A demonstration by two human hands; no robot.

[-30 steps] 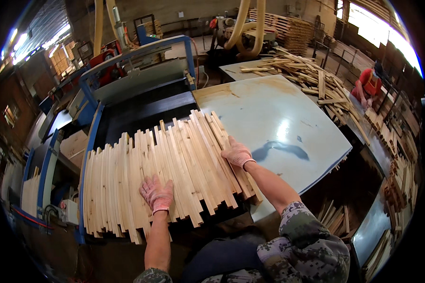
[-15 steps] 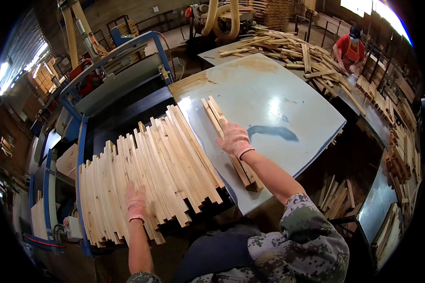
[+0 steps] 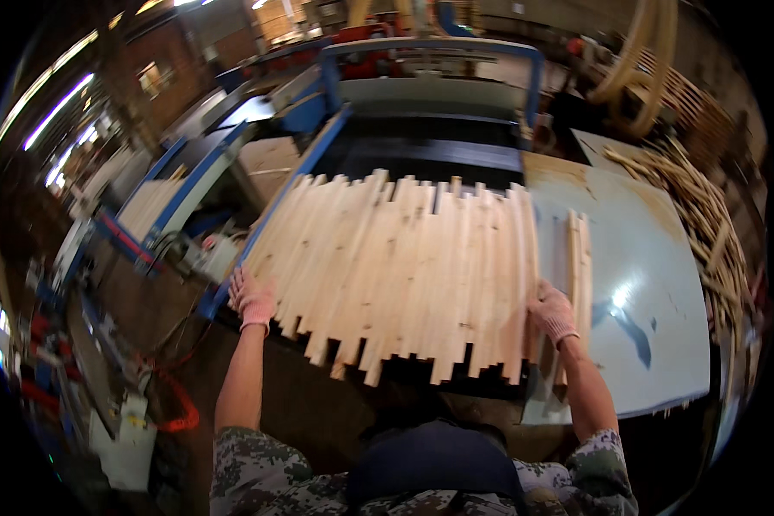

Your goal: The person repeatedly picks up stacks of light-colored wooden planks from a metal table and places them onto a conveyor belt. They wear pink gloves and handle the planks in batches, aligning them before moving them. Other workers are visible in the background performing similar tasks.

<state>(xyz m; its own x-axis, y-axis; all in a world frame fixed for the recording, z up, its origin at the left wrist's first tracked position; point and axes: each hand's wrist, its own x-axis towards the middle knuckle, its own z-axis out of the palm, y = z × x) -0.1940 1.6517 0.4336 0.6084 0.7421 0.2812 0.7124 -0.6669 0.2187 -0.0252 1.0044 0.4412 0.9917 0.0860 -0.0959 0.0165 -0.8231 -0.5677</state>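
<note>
A wide row of pale wooden slats [image 3: 404,275] lies side by side on the dark machine bed, their ends uneven. My left hand [image 3: 252,298], in a pink knit glove, rests at the near left corner of the row, fingers apart. Against the row's right edge is my right hand [image 3: 553,312], gloved alike, with its fingers slightly bent, not wrapped round a slat. Its fingertips are partly blurred. Just right of it, a few loose slats [image 3: 580,258] lie lengthwise on a grey metal sheet [image 3: 662,344].
A blue machine frame [image 3: 430,43] spans the bed's far end, and a blue rail [image 3: 318,142] runs along its left side. At the far right lies a heap of wooden strips [image 3: 714,215]. Left of me stands another blue-framed machine [image 3: 168,185] with slats. A red hose [image 3: 181,408] hangs below.
My view has turned left. My right hand has left the loose slats and moved to the row's right edge. My left hand has shifted from atop the slats to the row's left corner.
</note>
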